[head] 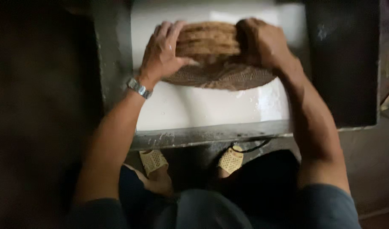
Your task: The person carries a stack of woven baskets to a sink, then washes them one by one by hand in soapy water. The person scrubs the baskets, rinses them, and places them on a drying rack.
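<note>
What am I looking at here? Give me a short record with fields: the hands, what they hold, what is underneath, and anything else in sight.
left hand: left hand, a metal wristwatch on its wrist, gripping the left side of the stack
right hand: right hand, gripping the right side of the stack
held thing: stack of round brown woven discs, the widest woven disc at the bottom
underneath: white basin, wet-looking, set in a grey ledge
below: feet in yellow sandals
lighting: dim, surroundings too dark to tell
</note>
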